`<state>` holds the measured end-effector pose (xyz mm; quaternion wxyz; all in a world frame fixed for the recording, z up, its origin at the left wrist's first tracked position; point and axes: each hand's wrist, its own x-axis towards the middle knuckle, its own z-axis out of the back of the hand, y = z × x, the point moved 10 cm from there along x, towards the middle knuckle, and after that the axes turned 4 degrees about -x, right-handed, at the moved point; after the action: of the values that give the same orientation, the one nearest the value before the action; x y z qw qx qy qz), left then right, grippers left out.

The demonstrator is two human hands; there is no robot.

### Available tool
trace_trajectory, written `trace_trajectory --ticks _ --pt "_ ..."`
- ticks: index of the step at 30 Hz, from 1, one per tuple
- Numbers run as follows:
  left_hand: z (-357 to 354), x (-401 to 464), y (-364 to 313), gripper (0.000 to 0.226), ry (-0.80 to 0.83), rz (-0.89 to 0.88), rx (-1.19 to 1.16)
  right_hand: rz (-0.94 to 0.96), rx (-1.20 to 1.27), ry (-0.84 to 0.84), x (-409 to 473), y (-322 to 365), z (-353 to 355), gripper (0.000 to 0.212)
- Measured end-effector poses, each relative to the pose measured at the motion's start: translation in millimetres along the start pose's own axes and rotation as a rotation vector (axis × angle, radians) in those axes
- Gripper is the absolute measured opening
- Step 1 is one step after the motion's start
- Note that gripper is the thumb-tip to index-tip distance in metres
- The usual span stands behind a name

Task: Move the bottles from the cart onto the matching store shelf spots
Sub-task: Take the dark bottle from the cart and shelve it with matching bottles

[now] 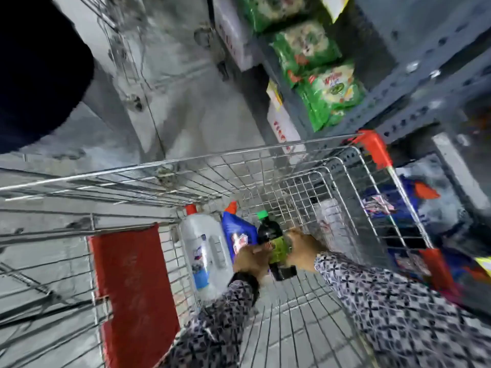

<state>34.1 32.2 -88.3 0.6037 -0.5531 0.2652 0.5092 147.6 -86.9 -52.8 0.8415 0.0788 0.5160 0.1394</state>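
Note:
Three bottles lie inside the wire cart (332, 197). A large white bottle (206, 251) with a red cap lies at the left. Beside it is a blue bottle (235, 229) with an orange-red cap. A dark bottle (273, 235) with a green cap and a green label lies to the right of the blue one. Both hands reach into the cart and close around the dark bottle's middle: my left hand (252, 261) on its left side, my right hand (304, 248) on its right side. The bottle's lower part shows between the wrists.
A red plastic flap (132, 293) covers the cart's child seat at the left. Grey metal shelves (414, 83) at the right hold green packets (329, 94) above and blue packages (414, 200) lower down. White boxes (281, 123) stand near the shelf foot. Grey floor lies beyond the cart.

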Motion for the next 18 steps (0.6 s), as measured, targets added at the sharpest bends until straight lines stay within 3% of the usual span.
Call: trace_trajectory --ticks 5,10,14,18 --pt "-6.6 28.7 20.4 0.027 0.047 0.075 -0.2 -0.123 0.048 -0.102 34.9 -9.2 -27.1 0.084" --pt "-5.7 4.3 8.4 0.028 0.15 0.078 -0.364 -0.152 0.292 -0.068 15.5 -11.6 -18.3 0.078" --pt "7.5 -85.7 -40.0 0.02 0.299 -0.02 -0.462 -0.016 0.471 -0.122 -70.3 13.9 33.3 0.072" --pt "35.3 -215.0 -105.4 0.054 0.397 -0.269 -0.574 0.196 0.821 -0.324 -214.3 39.1 96.3 0.078"
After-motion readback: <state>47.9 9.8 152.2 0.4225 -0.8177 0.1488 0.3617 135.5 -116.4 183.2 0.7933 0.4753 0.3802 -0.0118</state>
